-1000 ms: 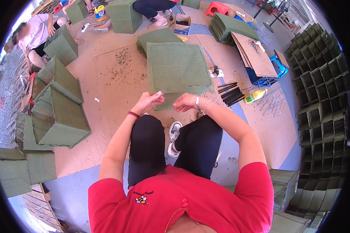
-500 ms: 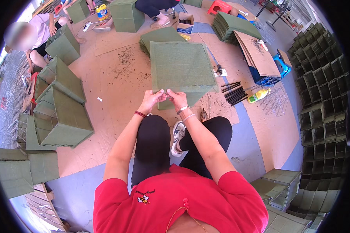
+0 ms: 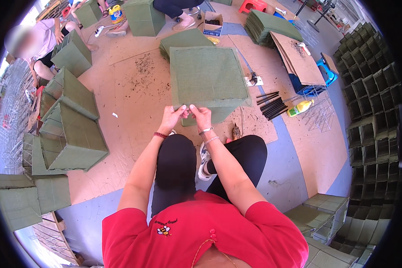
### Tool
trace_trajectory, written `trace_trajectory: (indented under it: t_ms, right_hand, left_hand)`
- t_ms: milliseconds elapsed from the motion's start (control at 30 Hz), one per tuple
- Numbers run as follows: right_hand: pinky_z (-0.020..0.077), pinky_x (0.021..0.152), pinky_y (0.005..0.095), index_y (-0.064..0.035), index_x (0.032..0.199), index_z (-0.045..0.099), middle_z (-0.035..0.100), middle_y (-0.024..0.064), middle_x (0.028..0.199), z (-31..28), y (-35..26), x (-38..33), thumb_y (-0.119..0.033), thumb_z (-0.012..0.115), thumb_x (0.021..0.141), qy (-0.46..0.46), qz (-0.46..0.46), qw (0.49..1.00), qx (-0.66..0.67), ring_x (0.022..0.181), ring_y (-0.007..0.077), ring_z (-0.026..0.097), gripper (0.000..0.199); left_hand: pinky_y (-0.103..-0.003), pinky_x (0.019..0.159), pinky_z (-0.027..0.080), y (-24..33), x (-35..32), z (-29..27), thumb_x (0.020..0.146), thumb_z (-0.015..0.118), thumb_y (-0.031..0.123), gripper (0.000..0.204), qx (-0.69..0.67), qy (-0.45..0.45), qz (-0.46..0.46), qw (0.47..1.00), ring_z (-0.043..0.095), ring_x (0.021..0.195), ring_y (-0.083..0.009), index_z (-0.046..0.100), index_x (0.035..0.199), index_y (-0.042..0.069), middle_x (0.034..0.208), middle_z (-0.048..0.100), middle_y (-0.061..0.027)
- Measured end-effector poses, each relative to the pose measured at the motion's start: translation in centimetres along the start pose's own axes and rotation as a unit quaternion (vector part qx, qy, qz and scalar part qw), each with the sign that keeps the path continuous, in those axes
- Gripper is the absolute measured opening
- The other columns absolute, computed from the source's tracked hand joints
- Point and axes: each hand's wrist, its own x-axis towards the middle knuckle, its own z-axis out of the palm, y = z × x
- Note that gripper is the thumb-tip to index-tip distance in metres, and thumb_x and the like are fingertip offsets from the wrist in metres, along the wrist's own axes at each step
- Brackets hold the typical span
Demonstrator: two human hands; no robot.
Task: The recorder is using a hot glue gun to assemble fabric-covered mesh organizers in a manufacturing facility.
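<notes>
A box covered in green woven fabric [image 3: 210, 76] stands in front of me, its flat square face up. At its near edge, toward the left corner, my left hand [image 3: 171, 118] pinches the fabric rim between thumb and fingers. Close beside it, my right hand [image 3: 202, 117] also grips that rim, thumb tip near the left thumb. Whether a thread or small clip lies between the fingertips is too small to tell. Behind the box lies a stack of green fabric panels [image 3: 187, 39], partly hidden by it.
Black rods [image 3: 272, 107] and a yellow bottle [image 3: 300, 108] lie on the right, near pliers [image 3: 236, 131]. Finished green boxes [image 3: 73, 138] stand left; many more are stacked in a wall [image 3: 370, 111] at right. A co-worker [image 3: 47, 40] sits far left. Cardboard [image 3: 134, 98] covers the floor.
Both hands stay at the near rim with almost the same pinch. The box and its surroundings have shifted only slightly in the picture.
</notes>
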Motion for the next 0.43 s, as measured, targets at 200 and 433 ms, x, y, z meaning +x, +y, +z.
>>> trace_trajectory:
  t_ms: [200,433]
  right_hand:
    - [0.0401,0.052,0.0215,-0.0030,0.075,0.068,0.064,0.0021,0.068,1.4,-0.8,-1.2,-0.020,0.071,0.078,0.002,0.016,1.000,0.024,0.057,0.0067,0.052,0.017]
    - [0.0432,0.051,0.0202,0.0019,0.071,0.065,0.064,0.0053,0.064,2.8,-0.9,-1.3,-0.012,0.068,0.079,0.026,-0.006,0.996,0.089,0.056,0.0106,0.057,0.017]
  left_hand:
    - [-0.025,0.062,0.048,-0.3,-0.8,-0.5,0.090,0.054,0.016,0.021,-0.007,-0.007,0.009,1.000,0.058,0.065,-0.0114,0.063,0.084,-0.002,0.073,0.063,-0.0051]
    - [-0.026,0.065,0.050,-0.8,-0.2,-0.7,0.090,0.052,0.013,0.020,0.010,0.005,0.013,1.000,0.059,0.065,-0.0129,0.064,0.088,-0.003,0.075,0.064,-0.0069]
